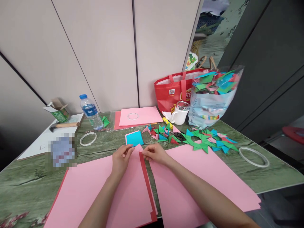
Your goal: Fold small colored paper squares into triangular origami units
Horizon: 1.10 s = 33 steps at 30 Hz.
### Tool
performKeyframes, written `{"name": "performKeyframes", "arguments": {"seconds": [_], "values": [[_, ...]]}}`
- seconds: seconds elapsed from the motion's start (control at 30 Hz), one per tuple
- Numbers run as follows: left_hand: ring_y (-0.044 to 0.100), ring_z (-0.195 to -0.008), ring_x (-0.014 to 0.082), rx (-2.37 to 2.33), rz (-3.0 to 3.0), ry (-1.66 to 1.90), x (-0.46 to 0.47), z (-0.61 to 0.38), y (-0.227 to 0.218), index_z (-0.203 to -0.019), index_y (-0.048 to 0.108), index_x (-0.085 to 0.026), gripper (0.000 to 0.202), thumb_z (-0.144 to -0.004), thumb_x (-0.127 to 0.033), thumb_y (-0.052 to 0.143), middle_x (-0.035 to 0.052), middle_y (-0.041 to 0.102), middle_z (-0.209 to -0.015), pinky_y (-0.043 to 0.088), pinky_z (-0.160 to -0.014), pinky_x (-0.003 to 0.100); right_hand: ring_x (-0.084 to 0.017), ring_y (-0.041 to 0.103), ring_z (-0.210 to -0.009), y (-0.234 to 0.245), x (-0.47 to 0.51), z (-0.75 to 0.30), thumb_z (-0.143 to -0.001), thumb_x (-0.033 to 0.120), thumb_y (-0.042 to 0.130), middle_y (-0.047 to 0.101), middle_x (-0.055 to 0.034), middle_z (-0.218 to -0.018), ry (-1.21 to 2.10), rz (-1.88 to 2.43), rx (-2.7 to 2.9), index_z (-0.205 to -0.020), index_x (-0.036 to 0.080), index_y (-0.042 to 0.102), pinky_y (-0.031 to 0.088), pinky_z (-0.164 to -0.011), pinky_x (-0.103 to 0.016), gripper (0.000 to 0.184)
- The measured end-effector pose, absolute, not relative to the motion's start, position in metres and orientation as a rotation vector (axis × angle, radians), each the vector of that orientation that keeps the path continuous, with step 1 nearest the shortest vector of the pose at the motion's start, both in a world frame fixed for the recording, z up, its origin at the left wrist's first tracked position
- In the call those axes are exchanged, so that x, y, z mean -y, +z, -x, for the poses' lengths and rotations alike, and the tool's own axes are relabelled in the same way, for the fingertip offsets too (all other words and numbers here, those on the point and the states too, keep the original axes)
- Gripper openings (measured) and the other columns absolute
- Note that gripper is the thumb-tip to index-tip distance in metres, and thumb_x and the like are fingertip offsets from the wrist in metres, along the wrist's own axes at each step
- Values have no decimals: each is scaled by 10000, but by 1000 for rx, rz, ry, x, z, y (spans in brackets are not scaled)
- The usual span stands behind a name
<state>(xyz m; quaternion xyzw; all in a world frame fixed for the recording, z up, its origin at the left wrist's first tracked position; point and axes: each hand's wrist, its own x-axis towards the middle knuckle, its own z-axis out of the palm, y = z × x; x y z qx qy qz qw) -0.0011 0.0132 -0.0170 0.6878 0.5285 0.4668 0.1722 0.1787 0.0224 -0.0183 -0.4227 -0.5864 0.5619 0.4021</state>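
My left hand (120, 158) and my right hand (156, 153) meet over the near middle of the table. A small piece of pink paper (138, 148) with a pointed top is between them. Both hands pinch it, one at each side, with fingers closed. Below them lies a left stack of large pink sheets (95, 186), with red sheets showing at its edges. Under my right forearm is another stack of pink sheets (190, 171). Just beyond my hands lies a stack of small square papers, blue on top (134, 138). The fingers partly hide the pink piece.
Folded paper pieces (163, 131) and star-shaped paper rings (199, 141) lie at right centre. Behind stand a white mug (180, 113), a red bag (166, 91) and a plastic bag of folded papers (209, 104). A water bottle (91, 112) and hammer (64, 125) are left.
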Motion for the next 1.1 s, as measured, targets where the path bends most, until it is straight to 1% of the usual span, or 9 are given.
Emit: {"name": "performKeyframes", "arguments": {"seconds": [0.07,0.17,0.27,0.37,0.5,0.6,0.77,0.97,1.1], "values": [[604,-767,176,-1567,-2035,1398,-19,5,-24,-1036,581,-195,299,-777,-334,526,59,644,-897,473,-722,302,-96,512,-475,-13,-24,-181,-695,449,587,617,-25,-605,1133,1053,1273,-635,148,607,429,-451,-222,308],[522,-1074,238,-1635,-2162,1280,-27,9,-36,-1188,475,-205,384,-806,-252,476,106,559,-1177,442,-855,380,-125,567,-584,-11,-27,-184,-730,459,545,649,-73,-890,1044,1003,1017,-927,167,592,483,-522,-264,355],[375,-1224,265,-1699,-2252,1064,-33,11,-47,-1252,410,-181,438,-814,-186,441,137,448,-1306,369,-946,444,-140,560,-532,-18,-28,-182,-687,451,597,648,-66,-737,1170,1076,1104,-926,154,593,467,-468,-266,381],[379,-1221,271,-1710,-2324,927,-36,12,-52,-1203,463,-148,388,-818,-157,417,153,487,-1268,347,-962,459,-143,566,-554,-29,-27,-178,-736,398,555,627,-56,-717,1153,1089,1285,-853,160,617,467,-464,-261,273],[498,-1119,248,-1658,-2360,898,-36,12,-50,-1092,537,-176,292,-829,-183,410,113,598,-1136,401,-915,400,-187,571,-822,-37,-25,-176,-755,221,530,577,-83,-973,824,1098,1618,-818,200,650,499,-590,-293,138],[542,-1050,239,-1683,-2384,844,-35,10,-43,-1050,550,-159,261,-825,-164,419,112,608,-1102,419,-879,363,-167,570,-815,-41,-27,-177,-741,126,517,520,-91,-1082,689,1140,1746,-843,198,653,487,-706,-341,185],[597,-884,239,-1758,-2477,560,-40,7,-27,-970,576,-165,193,-805,-171,475,107,626,-1011,464,-703,321,-161,572,-821,-46,-28,-175,-736,94,512,527,-85,-1064,681,1124,1794,-860,196,646,486,-722,-323,210],[547,-983,245,-1721,-2530,566,-48,13,-28,-874,630,-194,164,-814,-200,477,93,626,-1050,428,-782,326,-190,526,-958,-27,-34,-189,-791,111,428,560,-87,-1013,326,1091,1578,-953,210,594,467,-763,-329,253],[582,-901,220,-1730,-2509,610,-48,18,-31,-904,625,-206,233,-830,-158,409,79,659,-963,436,-731,303,-224,493,-985,-10,-64,-248,-742,114,439,548,-109,-1010,-38,1351,1308,-919,172,606,452,-752,-351,249]]}}
